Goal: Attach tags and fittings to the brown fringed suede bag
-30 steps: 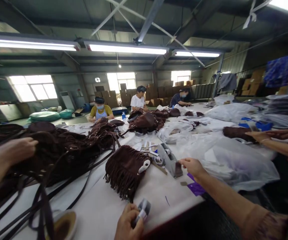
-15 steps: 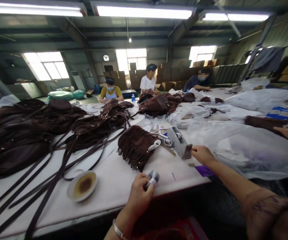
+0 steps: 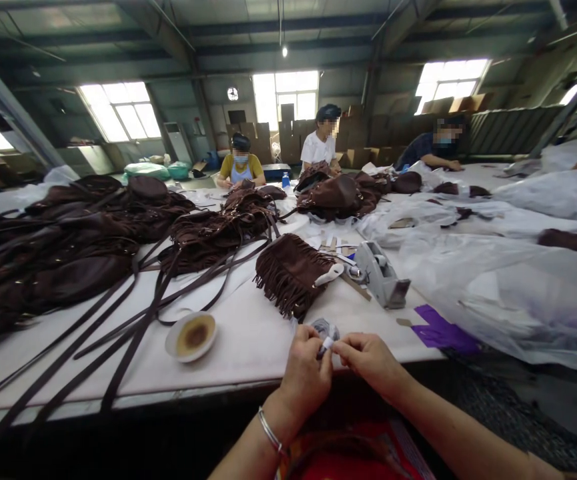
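Note:
My left hand (image 3: pixel 308 365), with a silver bangle at the wrist, is closed on a small grey bundle (image 3: pixel 325 329) with a white strip round it, at the table's front edge. Right beside it, my right hand (image 3: pixel 368 360) pinches at the end of the white strip. Just behind the hands lies a dark brown fringed bag (image 3: pixel 293 272) with a white tag (image 3: pixel 329 275) on it. A grey tape dispenser (image 3: pixel 381 275) stands to the right of the bag. What the grey bundle is made of is too small to tell.
A white dish (image 3: pixel 191 337) of brownish liquid sits at the left, beside long straps. Brown bags (image 3: pixel 83 247) are heaped further left. Clear plastic (image 3: pixel 508 293) and purple tape (image 3: pixel 445 330) lie right. Several people work across the table (image 3: pixel 248 347).
My right hand has moved from the tape dispenser to the bundle in my left hand. The view has shifted, and the hand at the far right is out of sight.

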`<state>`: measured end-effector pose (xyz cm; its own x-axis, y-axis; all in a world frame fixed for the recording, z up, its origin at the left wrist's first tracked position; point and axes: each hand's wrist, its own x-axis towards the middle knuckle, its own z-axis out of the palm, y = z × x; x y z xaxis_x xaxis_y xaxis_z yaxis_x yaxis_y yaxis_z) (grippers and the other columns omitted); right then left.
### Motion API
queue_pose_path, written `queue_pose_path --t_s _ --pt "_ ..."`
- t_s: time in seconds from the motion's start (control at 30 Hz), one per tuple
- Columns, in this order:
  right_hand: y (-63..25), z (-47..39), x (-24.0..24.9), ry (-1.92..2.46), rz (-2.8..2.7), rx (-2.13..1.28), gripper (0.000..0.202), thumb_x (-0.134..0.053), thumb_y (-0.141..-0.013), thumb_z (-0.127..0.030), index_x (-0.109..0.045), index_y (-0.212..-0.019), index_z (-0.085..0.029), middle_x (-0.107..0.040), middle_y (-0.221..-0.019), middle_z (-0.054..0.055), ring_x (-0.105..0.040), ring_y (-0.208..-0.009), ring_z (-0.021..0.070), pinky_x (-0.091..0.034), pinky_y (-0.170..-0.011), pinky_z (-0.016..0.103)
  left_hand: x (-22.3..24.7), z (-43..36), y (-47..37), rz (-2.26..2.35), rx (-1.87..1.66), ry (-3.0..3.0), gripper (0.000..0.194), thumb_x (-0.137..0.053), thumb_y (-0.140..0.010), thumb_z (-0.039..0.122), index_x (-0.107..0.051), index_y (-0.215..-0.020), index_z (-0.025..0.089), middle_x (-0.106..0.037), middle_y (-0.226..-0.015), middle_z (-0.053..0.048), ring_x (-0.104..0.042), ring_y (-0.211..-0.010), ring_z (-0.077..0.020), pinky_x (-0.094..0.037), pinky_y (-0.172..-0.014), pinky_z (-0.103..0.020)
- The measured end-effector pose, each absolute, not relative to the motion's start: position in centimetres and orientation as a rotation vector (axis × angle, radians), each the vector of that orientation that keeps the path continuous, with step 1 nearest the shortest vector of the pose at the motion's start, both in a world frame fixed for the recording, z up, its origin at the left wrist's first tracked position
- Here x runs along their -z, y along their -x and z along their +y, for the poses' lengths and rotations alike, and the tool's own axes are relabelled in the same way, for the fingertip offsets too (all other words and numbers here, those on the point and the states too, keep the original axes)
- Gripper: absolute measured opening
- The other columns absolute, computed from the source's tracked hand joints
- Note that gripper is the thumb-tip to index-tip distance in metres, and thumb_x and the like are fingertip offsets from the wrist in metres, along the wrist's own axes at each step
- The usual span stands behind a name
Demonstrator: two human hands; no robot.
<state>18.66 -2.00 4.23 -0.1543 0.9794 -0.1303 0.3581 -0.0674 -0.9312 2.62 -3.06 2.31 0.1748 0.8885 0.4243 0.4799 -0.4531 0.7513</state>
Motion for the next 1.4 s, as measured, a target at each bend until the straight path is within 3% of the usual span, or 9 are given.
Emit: queue_pose_path --t_s 0.23,0.47,0.67,1.03,1.27,1.4 --pt "-18.5 -1.6 -3.0 1.571 -1.488 -1.218 0.043 -0.064 -0.072 -0.055 -0.055 -0.051 -0.019 -0.049 -0.049 -0.001 -0.041 -0.048 0.0115 -0.029 -0.048 0.026 -2.4 -3.6 -2.8 1.306 -1.182 -2.083 0.015 -0.050 -0.089 0.009 -0.053 -0.077 0.017 -0.052 -0.096 -0.011 -0.052 -0.092 -0.0227 -0.052 -0.087 -0.042" --pt "-18.5 -1.8 -1.7 1.609 -1.147 -1.530 0.046 -0.073 -0.065 -0.058 -0.049 -0.056 -0.020 -0.042 -0.044 -0.006 -0.031 -0.039 0.0064 -0.017 -0.038 0.022 -1.5 -3.5 -3.1 1.312 -1.088 -2.279 0.014 -0.046 -0.088 0.006 -0.055 -0.083 0.016 -0.053 -0.096 -0.012 -0.050 -0.096 -0.0264 -0.051 -0.090 -0.048" --pt "-18.4 -1.8 -1.1 1.610 -0.994 -1.695 0.047 -0.077 -0.066 -0.057 -0.052 -0.064 -0.018 -0.047 -0.049 -0.005 -0.036 -0.040 0.0055 -0.020 -0.035 0.018 -0.6 -3.5 -3.1 1.315 -0.995 -2.366 0.017 -0.045 -0.082 0.002 -0.057 -0.086 0.014 -0.053 -0.096 -0.014 -0.051 -0.095 -0.0274 -0.054 -0.085 -0.047" --pt "-18.2 -2.0 -1.5 1.361 -0.834 -1.842 0.054 -0.090 -0.051 -0.054 -0.057 -0.068 -0.014 -0.044 -0.052 -0.007 -0.030 -0.043 0.0026 -0.020 -0.038 0.017 -1.3 -3.1 -2.7 1.345 -1.143 -2.273 0.011 -0.048 -0.088 0.009 -0.057 -0.086 0.016 -0.055 -0.101 -0.014 -0.051 -0.099 -0.0268 -0.051 -0.093 -0.047" --pt "-17.1 -2.3 -1.3 1.146 -0.833 -1.722 0.048 -0.089 -0.057 -0.052 -0.061 -0.069 -0.014 -0.046 -0.056 -0.006 -0.037 -0.049 0.0056 -0.030 -0.044 0.020 -2.8 -2.7 -1.8 1.316 -1.216 -1.989 0.017 -0.052 -0.089 0.014 -0.064 -0.078 0.016 -0.056 -0.096 -0.010 -0.055 -0.093 -0.0219 -0.052 -0.087 -0.040" --pt "-16.3 -1.8 -1.5 1.111 -0.985 -1.580 0.046 -0.083 -0.065 -0.055 -0.059 -0.064 -0.015 -0.047 -0.051 -0.005 -0.038 -0.046 0.0066 -0.027 -0.045 0.022 -4.1 -2.0 -0.5 1.275 -1.174 -1.815 0.023 -0.055 -0.090 0.026 -0.070 -0.075 0.017 -0.059 -0.092 -0.008 -0.058 -0.090 -0.0198 -0.051 -0.084 -0.035"
